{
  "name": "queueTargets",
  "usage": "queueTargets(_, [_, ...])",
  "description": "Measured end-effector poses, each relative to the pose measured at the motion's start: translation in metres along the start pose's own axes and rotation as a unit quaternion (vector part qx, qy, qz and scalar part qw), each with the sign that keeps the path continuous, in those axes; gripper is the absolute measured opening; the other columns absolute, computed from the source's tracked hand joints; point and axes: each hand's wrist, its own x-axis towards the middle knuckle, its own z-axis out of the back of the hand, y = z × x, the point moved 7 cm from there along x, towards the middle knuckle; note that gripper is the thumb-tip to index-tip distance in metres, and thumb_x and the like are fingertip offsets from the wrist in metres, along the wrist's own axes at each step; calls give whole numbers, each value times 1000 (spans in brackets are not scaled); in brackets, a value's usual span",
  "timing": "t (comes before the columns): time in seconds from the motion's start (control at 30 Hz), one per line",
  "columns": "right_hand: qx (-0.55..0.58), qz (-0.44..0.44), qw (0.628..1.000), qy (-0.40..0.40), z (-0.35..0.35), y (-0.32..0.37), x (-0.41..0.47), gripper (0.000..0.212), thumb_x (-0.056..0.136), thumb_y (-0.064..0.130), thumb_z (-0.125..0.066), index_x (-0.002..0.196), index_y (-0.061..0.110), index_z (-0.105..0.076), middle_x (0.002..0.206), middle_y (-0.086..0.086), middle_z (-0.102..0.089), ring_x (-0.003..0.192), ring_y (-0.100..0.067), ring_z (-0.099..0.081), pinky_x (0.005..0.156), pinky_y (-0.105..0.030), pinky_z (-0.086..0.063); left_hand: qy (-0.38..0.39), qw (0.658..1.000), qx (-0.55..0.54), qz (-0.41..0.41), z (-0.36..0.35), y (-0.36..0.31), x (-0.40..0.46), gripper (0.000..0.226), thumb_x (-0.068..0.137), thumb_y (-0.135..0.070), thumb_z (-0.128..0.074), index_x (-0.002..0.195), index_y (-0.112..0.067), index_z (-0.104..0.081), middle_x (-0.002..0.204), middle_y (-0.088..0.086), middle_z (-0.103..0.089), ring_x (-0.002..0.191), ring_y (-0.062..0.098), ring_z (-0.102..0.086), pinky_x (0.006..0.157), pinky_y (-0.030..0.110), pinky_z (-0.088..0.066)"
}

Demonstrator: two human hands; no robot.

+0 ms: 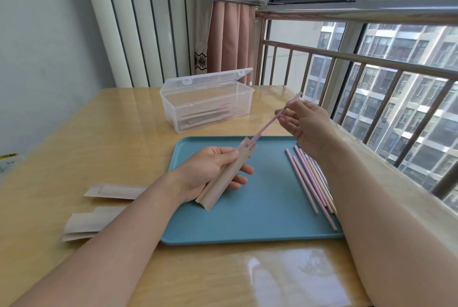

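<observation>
Bright, even daylight pours through the windows [409, 46] at right, leaving only faint, soft shadows on the tray [260, 207]. A pale window reflection glares off the glossy table [111, 138] in the foreground. The wide-angle lens bows the railing [359, 57] and radiator [138, 21] toward the edges; the table's left edge smears, and the straw [266, 127] and sleeve [223, 177] look slightly soft

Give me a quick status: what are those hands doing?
Left hand grips paper sleeve. Right hand pinches pink stick, lower end in sleeve mouth. Nothing in the way.
</observation>
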Motion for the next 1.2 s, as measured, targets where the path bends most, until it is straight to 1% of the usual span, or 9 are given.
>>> queueTargets(0.2, [-73,1,997,20,-8,-7,-2,6,96,-1,-60,102,-1,-61,85,-19,-69,59,-14,-63,54,-18,-54,-6,1000,29,-10,2,-1,1,28,106,-23,-47,119,-10,-68,88,8,-73,60,13,-61,57,24,-56])
queueTargets(0.33, [-151,25,988,26,-16,-11,-4,41,87,-9,-68,122,11,-58,79,-18,-71,55,-15,-59,55,-21,-52,-16,999,26,-15,5,-2,2,28,105,-23,-47,117,-10,-69,83,6,-70,57,11,-56,54,22,-53])
queueTargets(0.43, [-229,30,971,56,-28,-20,-8,32,88,-1,-71,119,5,-66,79,-11,-73,58,-14,-62,56,-22,-53,-27,1000,1,-13,8,-1,3,29,106,-21,-46,117,-8,-69,81,5,-69,56,10,-55,53,21,-52])
queueTargets(0.6, [-273,5,952,138,-48,-35,-17,21,95,13,-68,115,7,-72,86,-8,-73,68,-17,-66,59,-25,-55,-52,998,-25,-12,17,-1,6,28,105,-20,-47,116,-6,-68,82,5,-70,57,10,-56,53,21,-52])
queueTargets(0.8, [-262,0,952,160,-55,-38,-22,18,93,9,-70,109,2,-73,82,-11,-72,61,-15,-64,58,-24,-54,-49,998,-35,-14,20,-3,6,28,105,-21,-47,117,-5,-67,85,7,-71,58,10,-58,56,21,-53])
queueTargets(0.9, [-191,-20,972,132,-51,-36,-20,10,92,3,-69,97,-4,-72,75,-14,-68,57,-12,-63,58,-19,-55,-49,997,-62,-23,25,-12,4,37,105,-33,-46,119,-5,-66,98,10,-73,77,18,-69,72,30,-59])
queueTargets(1.0, [-51,-48,997,25,-33,-29,-9,5,92,0,-67,92,-5,-68,75,-13,-68,56,-12,-68,58,-16,-56,-160,977,-122,-73,62,-27,4,43,103,-45,-45,121,-11,-64,111,6,-70,101,22,-67,95,40,-53])
queueTargets(1.13, [26,-59,995,-79,-33,-15,26,8,92,-1,-68,97,-7,-67,85,-17,-73,64,-17,-74,62,-19,-60,-268,933,-201,-131,108,-39,-9,23,100,-33,-54,107,-14,-65,113,11,-68,100,23,-65,102,43,-48])
queueTargets(1.2, [3,-82,991,-105,-48,-10,47,6,92,0,-68,92,-5,-70,74,-14,-75,69,-19,-75,74,-25,-62,-292,929,-180,-135,119,-40,-13,19,99,-27,-57,107,-12,-65,105,10,-68,94,23,-66,98,43,-52])
